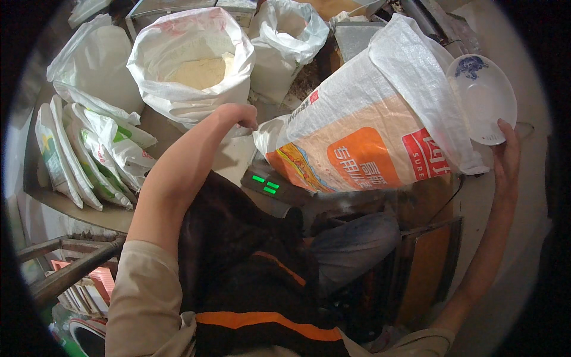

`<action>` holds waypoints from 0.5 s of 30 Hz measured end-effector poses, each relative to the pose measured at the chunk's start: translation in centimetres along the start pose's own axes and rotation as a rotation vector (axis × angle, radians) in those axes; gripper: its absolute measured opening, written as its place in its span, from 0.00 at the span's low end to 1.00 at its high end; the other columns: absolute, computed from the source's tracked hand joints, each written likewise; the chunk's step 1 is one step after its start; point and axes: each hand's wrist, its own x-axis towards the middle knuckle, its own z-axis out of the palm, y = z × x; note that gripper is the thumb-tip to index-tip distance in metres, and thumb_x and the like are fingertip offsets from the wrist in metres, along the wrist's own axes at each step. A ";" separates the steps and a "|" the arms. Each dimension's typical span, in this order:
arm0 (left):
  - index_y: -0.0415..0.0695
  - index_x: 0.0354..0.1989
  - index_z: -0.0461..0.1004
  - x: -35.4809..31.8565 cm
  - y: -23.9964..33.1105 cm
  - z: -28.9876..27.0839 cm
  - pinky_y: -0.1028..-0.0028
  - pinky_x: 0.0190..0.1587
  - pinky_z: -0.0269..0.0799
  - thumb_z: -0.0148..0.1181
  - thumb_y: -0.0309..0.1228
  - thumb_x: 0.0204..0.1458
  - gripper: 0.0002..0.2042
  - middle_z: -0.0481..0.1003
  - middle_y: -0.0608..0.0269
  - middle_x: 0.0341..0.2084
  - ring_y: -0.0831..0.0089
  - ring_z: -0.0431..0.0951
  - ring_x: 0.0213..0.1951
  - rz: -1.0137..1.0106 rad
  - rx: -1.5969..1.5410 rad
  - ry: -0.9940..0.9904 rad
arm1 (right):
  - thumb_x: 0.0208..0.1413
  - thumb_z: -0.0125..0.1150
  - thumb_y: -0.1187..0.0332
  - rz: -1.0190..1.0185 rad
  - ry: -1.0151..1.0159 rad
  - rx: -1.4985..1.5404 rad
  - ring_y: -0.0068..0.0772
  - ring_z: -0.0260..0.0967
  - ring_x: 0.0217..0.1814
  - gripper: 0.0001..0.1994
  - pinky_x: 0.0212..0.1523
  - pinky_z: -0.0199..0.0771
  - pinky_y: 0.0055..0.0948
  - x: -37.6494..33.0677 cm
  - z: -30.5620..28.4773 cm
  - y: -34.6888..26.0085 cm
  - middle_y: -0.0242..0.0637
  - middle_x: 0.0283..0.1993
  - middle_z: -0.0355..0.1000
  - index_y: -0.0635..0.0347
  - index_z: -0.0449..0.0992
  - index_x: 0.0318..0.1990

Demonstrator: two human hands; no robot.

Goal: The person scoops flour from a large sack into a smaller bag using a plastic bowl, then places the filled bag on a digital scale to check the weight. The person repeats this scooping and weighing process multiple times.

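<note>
At the right, my right hand grips the near rim of a shallow white bowl with a blue pattern, tilted beside the folded-back mouth of a big printed woven sack. The sack leans across the middle, white, orange and red. My left hand is closed, its fingers curled down by the sack's narrow white left end. What those fingers hold, if anything, is hidden. Just below that end, a dark scale shows lit green digits.
Behind my left hand stands an open white sack of pale powder or meal. Another open white bag is at the back. Several filled flat bags stand in a row at the left. A metal bar crosses at lower left.
</note>
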 end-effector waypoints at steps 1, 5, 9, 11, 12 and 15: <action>0.36 0.34 0.80 -0.1 0.1 -0.1 0.62 0.35 0.75 0.61 0.46 0.45 0.22 0.80 0.52 0.26 0.60 0.79 0.29 -0.005 0.006 -0.001 | 0.54 0.61 0.64 -0.002 0.008 -0.004 0.38 0.67 0.58 0.26 0.58 0.67 0.40 -0.1 0.0 0.0 0.43 0.56 0.68 0.68 0.66 0.58; 0.36 0.34 0.80 0.5 -1.4 0.5 0.62 0.36 0.75 0.61 0.46 0.45 0.22 0.80 0.51 0.28 0.60 0.79 0.29 -0.009 -0.059 -0.038 | 0.54 0.61 0.65 -0.048 0.029 -0.072 0.38 0.68 0.56 0.25 0.58 0.67 0.39 -0.7 1.4 -0.5 0.43 0.53 0.70 0.68 0.67 0.57; 0.35 0.35 0.80 0.4 -0.3 0.3 0.61 0.36 0.75 0.62 0.47 0.45 0.22 0.80 0.51 0.28 0.59 0.79 0.29 -0.003 -0.030 -0.005 | 0.54 0.62 0.65 -0.139 0.028 -0.306 0.33 0.69 0.55 0.24 0.56 0.68 0.33 -1.3 0.5 -0.4 0.41 0.53 0.71 0.67 0.68 0.56; 0.35 0.34 0.80 0.3 -0.6 0.4 0.60 0.36 0.74 0.62 0.47 0.46 0.22 0.80 0.51 0.27 0.59 0.79 0.29 -0.003 -0.036 0.004 | 0.54 0.62 0.65 -0.280 0.030 -0.535 0.33 0.68 0.55 0.25 0.56 0.66 0.31 -2.3 2.6 -0.7 0.41 0.54 0.70 0.67 0.68 0.57; 0.35 0.34 0.80 0.2 -0.5 0.5 0.60 0.36 0.74 0.62 0.47 0.46 0.22 0.80 0.51 0.27 0.59 0.79 0.29 -0.004 -0.032 0.012 | 0.54 0.62 0.65 -0.297 0.047 -0.540 0.33 0.67 0.55 0.26 0.56 0.65 0.31 -2.7 3.3 -1.0 0.42 0.54 0.70 0.68 0.67 0.58; 0.36 0.33 0.80 -0.1 -0.3 0.3 0.61 0.34 0.74 0.62 0.46 0.45 0.21 0.79 0.51 0.26 0.60 0.78 0.28 -0.001 -0.046 0.015 | 0.54 0.62 0.66 -0.356 0.107 -0.573 0.33 0.67 0.56 0.27 0.57 0.63 0.30 -3.1 3.8 -1.1 0.43 0.55 0.70 0.69 0.66 0.59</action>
